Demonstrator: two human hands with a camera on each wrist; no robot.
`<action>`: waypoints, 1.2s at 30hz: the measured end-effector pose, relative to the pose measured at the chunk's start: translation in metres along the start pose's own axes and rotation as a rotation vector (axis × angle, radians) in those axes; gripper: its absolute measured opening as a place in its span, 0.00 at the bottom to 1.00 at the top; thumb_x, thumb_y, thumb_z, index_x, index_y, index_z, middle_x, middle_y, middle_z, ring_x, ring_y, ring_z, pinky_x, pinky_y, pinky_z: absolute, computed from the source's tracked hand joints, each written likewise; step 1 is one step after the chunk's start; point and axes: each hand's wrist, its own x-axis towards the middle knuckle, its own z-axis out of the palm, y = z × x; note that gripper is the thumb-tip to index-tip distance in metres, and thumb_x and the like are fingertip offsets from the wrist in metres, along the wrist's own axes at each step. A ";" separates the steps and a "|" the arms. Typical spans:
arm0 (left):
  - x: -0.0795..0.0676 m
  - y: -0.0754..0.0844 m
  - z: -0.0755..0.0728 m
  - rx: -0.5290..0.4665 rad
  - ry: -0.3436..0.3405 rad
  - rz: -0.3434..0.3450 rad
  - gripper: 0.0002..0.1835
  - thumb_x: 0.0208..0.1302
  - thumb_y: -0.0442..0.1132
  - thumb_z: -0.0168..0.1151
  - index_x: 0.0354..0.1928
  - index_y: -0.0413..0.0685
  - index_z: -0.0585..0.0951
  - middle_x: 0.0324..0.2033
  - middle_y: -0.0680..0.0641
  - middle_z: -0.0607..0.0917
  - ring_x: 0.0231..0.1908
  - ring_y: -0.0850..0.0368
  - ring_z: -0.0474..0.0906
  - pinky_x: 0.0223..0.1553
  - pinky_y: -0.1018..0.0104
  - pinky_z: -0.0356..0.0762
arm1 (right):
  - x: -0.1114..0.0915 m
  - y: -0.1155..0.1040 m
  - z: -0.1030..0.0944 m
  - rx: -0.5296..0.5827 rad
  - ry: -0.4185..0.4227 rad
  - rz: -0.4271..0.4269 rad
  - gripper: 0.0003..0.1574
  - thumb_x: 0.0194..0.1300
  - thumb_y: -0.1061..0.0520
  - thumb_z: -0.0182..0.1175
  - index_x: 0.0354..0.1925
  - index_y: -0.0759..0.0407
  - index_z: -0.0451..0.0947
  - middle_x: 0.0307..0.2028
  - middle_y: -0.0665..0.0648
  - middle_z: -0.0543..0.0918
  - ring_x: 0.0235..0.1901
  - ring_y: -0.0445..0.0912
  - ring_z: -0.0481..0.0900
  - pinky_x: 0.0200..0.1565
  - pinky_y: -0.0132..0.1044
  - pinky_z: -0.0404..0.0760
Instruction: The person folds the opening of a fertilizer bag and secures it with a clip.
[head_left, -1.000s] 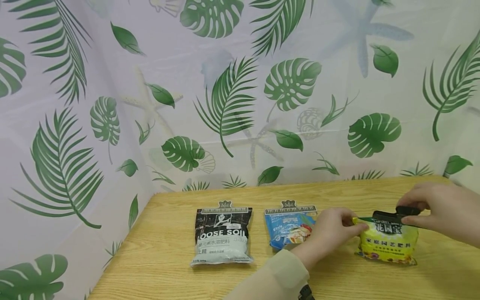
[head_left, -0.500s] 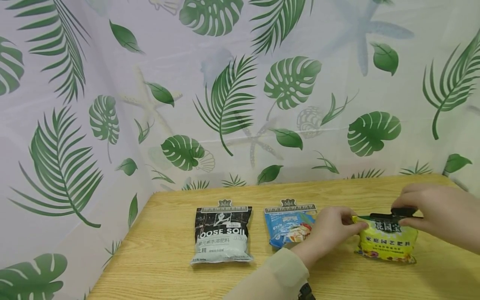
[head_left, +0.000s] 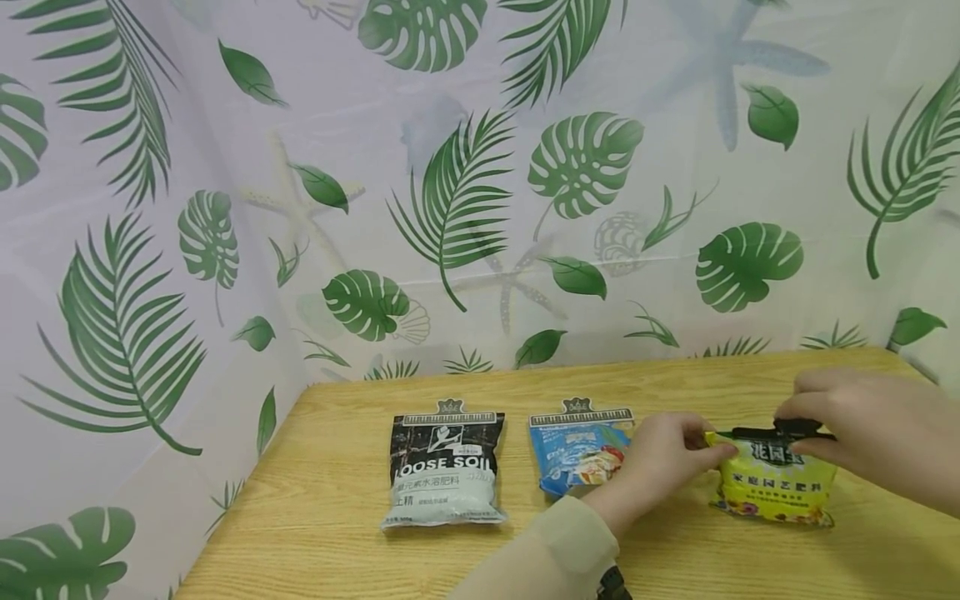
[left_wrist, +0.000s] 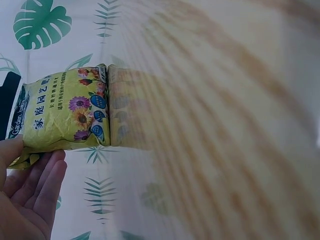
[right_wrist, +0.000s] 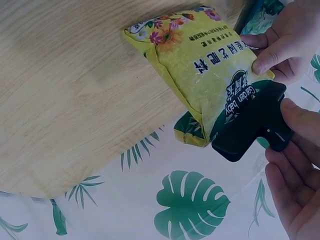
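A yellow fertilizer bag (head_left: pixel 776 490) with flowers printed along its bottom rests upright at the right of the table. My left hand (head_left: pixel 663 457) pinches its upper left corner between thumb and fingers, seen closer in the left wrist view, where the thumb (left_wrist: pixel 11 150) lies on the bag's front. My right hand (head_left: pixel 873 433) pinches the handles of a black bag clip (right_wrist: pixel 250 122). In the right wrist view the clip's long bar lies across the bag's top edge, by the printed logo. A green folded flap (right_wrist: pixel 189 130) sticks out at the bag's far top corner.
A black and white soil bag (head_left: pixel 447 475) lies on the wooden table (head_left: pixel 337 500) at left, a silvery clip (head_left: pixel 450 417) across its top. Beside it, a blue bag (head_left: pixel 570 458) with a similar clip is partly behind my left forearm. A leaf-print curtain (head_left: pixel 495 167) hangs behind.
My right hand has shifted the black clip slightly to the left along the top of the yellow bag. The left hand keeps its hold in the same place.
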 end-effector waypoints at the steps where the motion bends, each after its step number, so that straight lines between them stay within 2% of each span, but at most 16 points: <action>1: 0.000 0.000 0.000 -0.001 0.000 0.000 0.08 0.69 0.49 0.74 0.37 0.55 0.90 0.25 0.63 0.83 0.26 0.75 0.74 0.30 0.78 0.75 | 0.000 0.000 0.001 -0.002 0.012 -0.005 0.23 0.35 0.53 0.90 0.30 0.50 0.88 0.27 0.41 0.76 0.23 0.32 0.68 0.24 0.31 0.73; 7: 0.001 -0.001 0.001 0.015 0.005 0.002 0.08 0.69 0.49 0.74 0.36 0.55 0.89 0.25 0.64 0.82 0.26 0.74 0.73 0.29 0.78 0.74 | -0.002 -0.001 0.004 -0.003 0.064 0.000 0.24 0.31 0.57 0.90 0.29 0.52 0.88 0.25 0.40 0.74 0.23 0.31 0.67 0.25 0.31 0.74; 15: 0.001 -0.003 0.001 -0.003 -0.009 0.003 0.09 0.70 0.50 0.73 0.36 0.55 0.89 0.25 0.63 0.82 0.26 0.74 0.74 0.30 0.77 0.75 | -0.005 0.001 0.009 -0.020 0.141 -0.084 0.27 0.27 0.56 0.91 0.27 0.49 0.86 0.26 0.38 0.73 0.25 0.32 0.67 0.26 0.32 0.74; 19: 0.001 -0.003 0.001 0.005 -0.007 0.007 0.09 0.70 0.50 0.73 0.35 0.55 0.89 0.25 0.63 0.82 0.26 0.74 0.74 0.30 0.77 0.75 | -0.006 0.003 0.011 -0.015 0.221 -0.128 0.27 0.24 0.56 0.90 0.26 0.48 0.85 0.26 0.36 0.71 0.25 0.30 0.65 0.24 0.31 0.72; 22: 0.001 -0.003 0.002 0.013 -0.002 0.008 0.08 0.70 0.49 0.74 0.35 0.55 0.89 0.24 0.63 0.82 0.26 0.74 0.74 0.29 0.78 0.75 | -0.007 0.005 0.013 -0.003 0.250 -0.147 0.26 0.25 0.55 0.88 0.26 0.48 0.84 0.26 0.36 0.71 0.25 0.29 0.63 0.24 0.30 0.71; 23: 0.001 -0.002 0.002 0.013 -0.001 0.008 0.08 0.70 0.49 0.74 0.35 0.56 0.89 0.24 0.64 0.82 0.26 0.74 0.74 0.29 0.78 0.75 | -0.008 0.005 0.013 -0.001 0.258 -0.151 0.21 0.36 0.48 0.86 0.26 0.47 0.84 0.26 0.36 0.70 0.25 0.28 0.63 0.24 0.30 0.70; 24: 0.001 -0.002 0.002 0.012 -0.002 0.008 0.09 0.70 0.49 0.74 0.35 0.55 0.89 0.24 0.63 0.82 0.26 0.74 0.74 0.29 0.78 0.74 | -0.008 0.006 0.013 0.003 0.264 -0.154 0.19 0.48 0.40 0.81 0.26 0.47 0.84 0.26 0.36 0.70 0.25 0.28 0.62 0.24 0.30 0.70; 25: 0.001 -0.002 0.002 0.010 -0.002 0.007 0.09 0.70 0.49 0.74 0.34 0.55 0.88 0.24 0.63 0.82 0.26 0.74 0.74 0.29 0.77 0.74 | -0.008 0.006 0.014 0.008 0.271 -0.158 0.22 0.59 0.33 0.73 0.26 0.47 0.84 0.26 0.36 0.70 0.25 0.28 0.63 0.24 0.30 0.70; 26: 0.001 -0.002 0.002 0.009 -0.002 0.006 0.09 0.70 0.49 0.74 0.34 0.55 0.88 0.24 0.63 0.82 0.26 0.74 0.74 0.29 0.77 0.74 | -0.007 0.006 0.014 0.010 0.283 -0.161 0.29 0.68 0.27 0.61 0.26 0.47 0.84 0.26 0.36 0.70 0.25 0.28 0.62 0.24 0.30 0.70; 27: 0.001 -0.003 0.002 0.006 -0.002 0.005 0.09 0.70 0.49 0.74 0.34 0.55 0.88 0.24 0.63 0.81 0.26 0.74 0.74 0.29 0.77 0.74 | -0.007 0.006 0.013 0.011 0.295 -0.165 0.38 0.73 0.23 0.48 0.26 0.47 0.83 0.26 0.35 0.70 0.25 0.28 0.62 0.24 0.30 0.70; 29: 0.001 -0.003 0.002 0.006 0.000 0.005 0.09 0.70 0.50 0.74 0.35 0.55 0.89 0.24 0.63 0.81 0.26 0.74 0.74 0.29 0.77 0.74 | -0.007 0.005 0.013 0.009 0.317 -0.171 0.53 0.75 0.22 0.20 0.26 0.47 0.83 0.25 0.35 0.70 0.25 0.27 0.62 0.23 0.29 0.70; 36: 0.001 -0.003 0.002 0.013 0.001 0.012 0.08 0.70 0.50 0.74 0.36 0.56 0.89 0.25 0.63 0.82 0.26 0.74 0.74 0.29 0.77 0.74 | -0.006 0.003 0.012 -0.001 0.320 -0.192 0.55 0.77 0.24 0.19 0.24 0.47 0.84 0.25 0.35 0.70 0.25 0.28 0.64 0.24 0.29 0.74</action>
